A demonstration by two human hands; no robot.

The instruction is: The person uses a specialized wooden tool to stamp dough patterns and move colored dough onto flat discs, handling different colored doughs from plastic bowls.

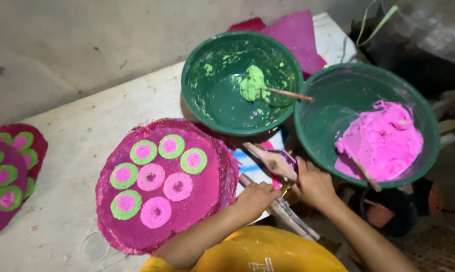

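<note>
A round magenta disc (202, 201) lies on the white table (86, 136), stamped with several pink circles, some ringed in green. My left hand (255, 198) rests at the disc's right edge, fingers curled over a long paper-wrapped stick (293, 219). My right hand (314, 185) is beside it, gripping a paint-stained flat tool (273, 162) that points toward the disc. A small brass-coloured piece (286, 189) shows between the two hands. What it belongs to is hidden.
A green bowl (207, 60) holds green paste and a stick (289, 94). To its right, a second green bowl (338, 100) holds pink paste (383, 138) and a stick. Finished patterned discs (8, 171) lie far left. Plain magenta sheets (295, 32) lie behind the bowls.
</note>
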